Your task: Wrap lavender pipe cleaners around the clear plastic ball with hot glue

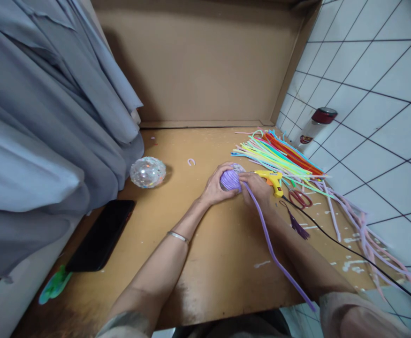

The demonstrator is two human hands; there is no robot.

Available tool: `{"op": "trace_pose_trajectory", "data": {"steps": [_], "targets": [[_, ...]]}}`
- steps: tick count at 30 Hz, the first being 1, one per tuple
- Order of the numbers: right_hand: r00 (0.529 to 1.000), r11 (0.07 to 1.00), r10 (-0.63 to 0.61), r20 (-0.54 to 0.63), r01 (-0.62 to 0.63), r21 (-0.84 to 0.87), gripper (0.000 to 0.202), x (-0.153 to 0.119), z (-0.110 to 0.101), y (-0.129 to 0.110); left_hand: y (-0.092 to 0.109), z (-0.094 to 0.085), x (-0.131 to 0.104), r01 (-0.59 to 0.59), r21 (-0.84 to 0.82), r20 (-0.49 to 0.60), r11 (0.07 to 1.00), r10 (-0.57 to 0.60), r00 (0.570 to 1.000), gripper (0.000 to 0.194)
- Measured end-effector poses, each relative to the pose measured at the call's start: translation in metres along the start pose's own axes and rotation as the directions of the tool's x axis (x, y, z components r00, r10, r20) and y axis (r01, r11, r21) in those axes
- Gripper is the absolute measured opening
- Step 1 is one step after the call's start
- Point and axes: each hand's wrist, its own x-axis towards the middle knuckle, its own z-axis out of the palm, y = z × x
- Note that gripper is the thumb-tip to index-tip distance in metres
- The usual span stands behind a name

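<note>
Near the middle of the wooden table, my left hand (216, 187) is wrapped round the left side of a small round object wound with purple strands (230, 180). Its top shows a pale, glittery part. My right hand (256, 188) is at the object's right side, with its fingers closed on a purple pipe cleaner (267, 234). The strand's long free end runs down past the right forearm towards the table's front edge. A yellow glue gun (274, 180) lies just beyond the right hand, its nozzle pointing left.
Colourful pipe cleaners (283, 157), red-handled scissors (301, 199), a purple tassel (299, 226) and a black cord (327, 232) lie right. A jar (313, 129) stands by the tiled wall. Left are a clear ball (148, 172), a black phone (102, 235) and a grey curtain (50, 117).
</note>
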Motion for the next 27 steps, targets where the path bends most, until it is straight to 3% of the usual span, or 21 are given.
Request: {"op": "trace_pose_trajectory", "data": {"steps": [27], "targets": [[0.999, 0.996, 0.029, -0.014, -0.027, 0.088, 0.017, 0.0009, -0.0017, -0.0038, -0.0037, -0.0003, -0.0011, -0.026, 0.013, 0.003, 1.0, 0.026, 1.0, 0.066]]}}
